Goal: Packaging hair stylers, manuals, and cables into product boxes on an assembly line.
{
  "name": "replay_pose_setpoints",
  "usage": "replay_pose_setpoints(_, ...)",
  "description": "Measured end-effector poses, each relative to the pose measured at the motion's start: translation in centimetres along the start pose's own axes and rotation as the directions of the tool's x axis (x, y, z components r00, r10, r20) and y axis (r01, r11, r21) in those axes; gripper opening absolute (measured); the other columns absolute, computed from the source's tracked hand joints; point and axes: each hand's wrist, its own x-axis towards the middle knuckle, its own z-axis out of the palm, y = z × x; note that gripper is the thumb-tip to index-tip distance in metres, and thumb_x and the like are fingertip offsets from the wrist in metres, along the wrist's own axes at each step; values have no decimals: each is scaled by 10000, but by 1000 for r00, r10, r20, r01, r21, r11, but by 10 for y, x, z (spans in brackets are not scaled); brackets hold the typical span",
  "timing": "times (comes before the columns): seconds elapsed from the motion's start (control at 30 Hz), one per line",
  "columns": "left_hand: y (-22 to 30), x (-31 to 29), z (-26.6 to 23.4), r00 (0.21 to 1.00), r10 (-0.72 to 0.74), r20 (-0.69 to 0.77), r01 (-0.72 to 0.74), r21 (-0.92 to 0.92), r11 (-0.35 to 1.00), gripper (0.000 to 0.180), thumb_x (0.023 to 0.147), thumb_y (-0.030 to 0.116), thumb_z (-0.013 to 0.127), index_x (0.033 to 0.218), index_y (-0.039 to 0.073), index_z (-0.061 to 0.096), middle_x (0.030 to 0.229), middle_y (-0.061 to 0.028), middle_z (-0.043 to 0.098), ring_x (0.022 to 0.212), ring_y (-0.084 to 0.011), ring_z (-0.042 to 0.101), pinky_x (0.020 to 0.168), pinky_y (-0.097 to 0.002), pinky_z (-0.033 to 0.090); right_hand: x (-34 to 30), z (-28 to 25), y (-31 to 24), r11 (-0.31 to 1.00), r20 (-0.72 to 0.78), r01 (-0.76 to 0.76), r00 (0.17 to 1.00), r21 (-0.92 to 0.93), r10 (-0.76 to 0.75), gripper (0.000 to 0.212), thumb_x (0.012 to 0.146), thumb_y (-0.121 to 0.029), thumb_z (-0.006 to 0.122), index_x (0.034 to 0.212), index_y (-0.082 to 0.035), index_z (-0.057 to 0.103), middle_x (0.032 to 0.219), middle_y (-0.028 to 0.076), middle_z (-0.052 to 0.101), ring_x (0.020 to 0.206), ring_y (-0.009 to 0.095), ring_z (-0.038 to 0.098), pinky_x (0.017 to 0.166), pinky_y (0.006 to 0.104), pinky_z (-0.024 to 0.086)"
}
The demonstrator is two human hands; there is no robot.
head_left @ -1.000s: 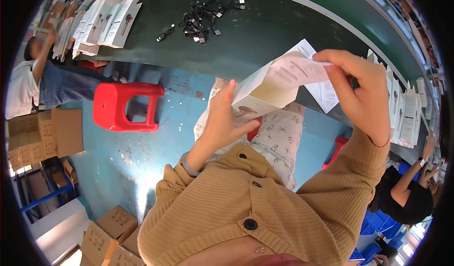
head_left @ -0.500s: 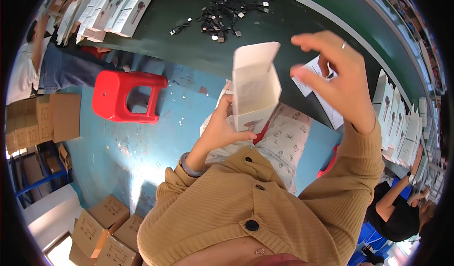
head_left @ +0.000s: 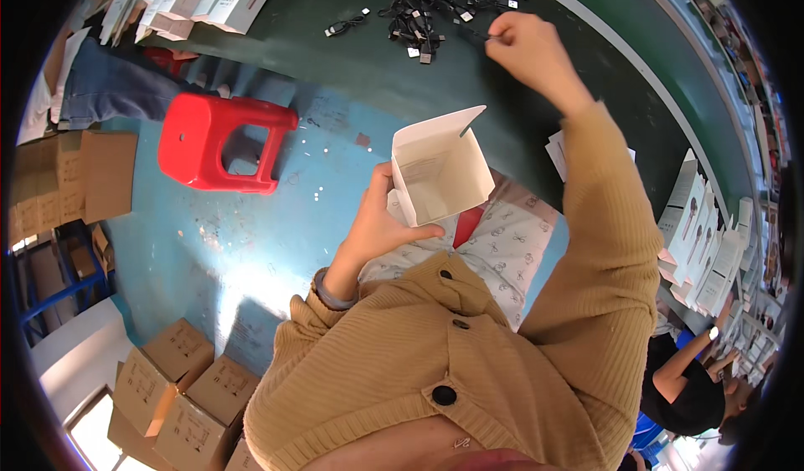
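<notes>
My left hand (head_left: 374,224) grips a small white carton (head_left: 429,133) from its left side, thumb across the lower front. The carton's top flap stands up, and its inside, facing me, looks bare. Over the dark green table, my right hand (head_left: 536,56) pinches a black USB cable (head_left: 475,31) by its fingertips, just right of a heap of coiled black USB cables (head_left: 414,23). Whether the cable's far end still touches the heap I cannot tell. One coiled cable (head_left: 345,25) lies apart, left of the heap.
White cartons stand in rows at the upper left (head_left: 239,2) and on the right (head_left: 691,228). White printed papers (head_left: 557,154) lie partly behind my right arm. A red stool (head_left: 194,146) is on the blue floor, brown boxes (head_left: 180,387) lower left. Two other people are nearby.
My right hand has moved up and away from beside the carton to the cable heap and closed on a cable. In my left hand, the carton has tipped so its opening faces me more.
</notes>
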Motion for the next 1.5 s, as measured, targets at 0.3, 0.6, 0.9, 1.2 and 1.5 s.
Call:
replay_pose_setpoints(0.3, 12, 15, 22, 997, 78, 27, -80, 82, 993, 980, 498, 285, 946, 1257, 30, 380, 1188, -140, 559, 1093, -276, 563, 925, -393, 459, -147, -155, -91, 969, 4, 164, 986, 186, -167, 157, 731, 12, 679, 888, 5, 670, 787, 84, 661, 597, 130, 575, 533, 235, 407)
replay_pose_setpoints(0.6, 26, 29, 65, 967, 82, 240, -99, 62, 993, 1028, 447, 313, 961, 1260, 32, 397, 1211, -123, 538, 1146, -241, 520, 965, -382, 427, -193, -132, -69, 963, -80, 228, 973, 145, -218, 527, 613, -260, 851, 1044, -72, 613, 878, 86, 605, 687, 210, 501, 560, 298, 355)
replay_pose_setpoints(0.9, 87, 33, 142, 913, 155, 378, 3, -385, 923, 1069, 749, 803, 422, 1396, -23, 216, 1420, -162, 339, 1292, -261, 381, 1043, -418, 345, -287, -50, -47, 985, -372, -136, 913, 107, 167, 660, 684, -303, 808, 1231, -87, 508, 1275, 226, 452, 980, 378, 573, 758, 412, 517)
replay_pose_setpoints(1.2, 118, 59, 146, 857, 172, 486, 24, -372, 928, 1028, 810, 749, 465, 1505, 96, 80, 1459, -199, 328, 1298, -349, 415, 1061, -447, 311, -324, -196, 36, 817, -662, -520, 524, 249, 536, 498, 731, -82, 674, 1211, -17, 556, 1127, 153, 621, 1040, 210, 586, 897, 329, 454)
replay_pose_setpoints(1.5, 72, 71, 2, 993, 64, -102, -74, -100, 992, 489, 935, 122, 550, 1382, 18, 381, 1222, -131, 559, 1068, -204, 579, 898, -305, 458, -407, -283, 192, 455, -620, -768, 636, -451, 459, 532, 813, -379, 670, 1230, -66, 568, 1171, 259, 588, 1094, 404, 569, 912, 445, 449)
